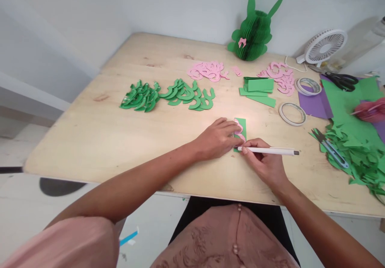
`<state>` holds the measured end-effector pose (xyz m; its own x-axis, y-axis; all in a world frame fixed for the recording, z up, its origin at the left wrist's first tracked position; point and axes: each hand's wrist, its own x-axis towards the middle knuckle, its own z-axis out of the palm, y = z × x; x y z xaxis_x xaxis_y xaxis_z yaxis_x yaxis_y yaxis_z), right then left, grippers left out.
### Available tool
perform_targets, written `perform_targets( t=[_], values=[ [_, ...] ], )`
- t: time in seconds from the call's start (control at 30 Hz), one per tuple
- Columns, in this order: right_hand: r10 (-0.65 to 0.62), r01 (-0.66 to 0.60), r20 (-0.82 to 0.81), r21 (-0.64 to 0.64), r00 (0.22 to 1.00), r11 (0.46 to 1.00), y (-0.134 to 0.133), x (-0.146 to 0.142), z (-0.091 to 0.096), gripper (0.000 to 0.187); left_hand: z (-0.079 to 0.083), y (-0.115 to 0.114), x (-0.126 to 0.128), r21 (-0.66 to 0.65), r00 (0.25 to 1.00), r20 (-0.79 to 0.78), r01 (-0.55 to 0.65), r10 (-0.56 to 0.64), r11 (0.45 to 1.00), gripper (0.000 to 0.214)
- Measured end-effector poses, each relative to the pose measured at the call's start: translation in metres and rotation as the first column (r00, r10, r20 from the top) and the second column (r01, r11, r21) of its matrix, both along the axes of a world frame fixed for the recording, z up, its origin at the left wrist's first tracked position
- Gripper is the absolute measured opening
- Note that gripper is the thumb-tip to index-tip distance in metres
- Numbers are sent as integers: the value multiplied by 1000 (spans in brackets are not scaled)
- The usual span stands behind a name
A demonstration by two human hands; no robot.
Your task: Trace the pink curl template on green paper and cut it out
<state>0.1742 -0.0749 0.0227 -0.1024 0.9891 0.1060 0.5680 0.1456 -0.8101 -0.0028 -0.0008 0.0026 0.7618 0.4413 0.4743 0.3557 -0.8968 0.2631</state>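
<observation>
A small green paper strip (244,127) lies on the wooden table in front of me. On top of it is a pink curved paper cut-out (240,131), partly covered by fingers. My left hand (217,138) presses the cut-out and strip against the table with its fingertips. Between the thumb and fingers of my right hand (266,164) is a white pen (273,151), its tip at the lower edge of the cut-out, beside my left thumb.
Green curved cut-outs (188,93) and pink cut-outs (209,71) lie farther back, near green strips (260,85). A green paper figure (254,35) stands by the wall. Rightward are tape rolls (292,113), thread snips (332,150), black-handled scissors (343,81), green scraps (357,160) and a fan (326,47).
</observation>
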Motion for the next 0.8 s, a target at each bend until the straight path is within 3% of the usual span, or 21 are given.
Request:
perform_targets(
  t=[0.8],
  values=[
    [-6, 6, 40, -1, 999, 1000, -1, -2, 5, 9, -2, 1, -1, 12, 1000, 19, 17, -18, 1000, 23]
  ],
)
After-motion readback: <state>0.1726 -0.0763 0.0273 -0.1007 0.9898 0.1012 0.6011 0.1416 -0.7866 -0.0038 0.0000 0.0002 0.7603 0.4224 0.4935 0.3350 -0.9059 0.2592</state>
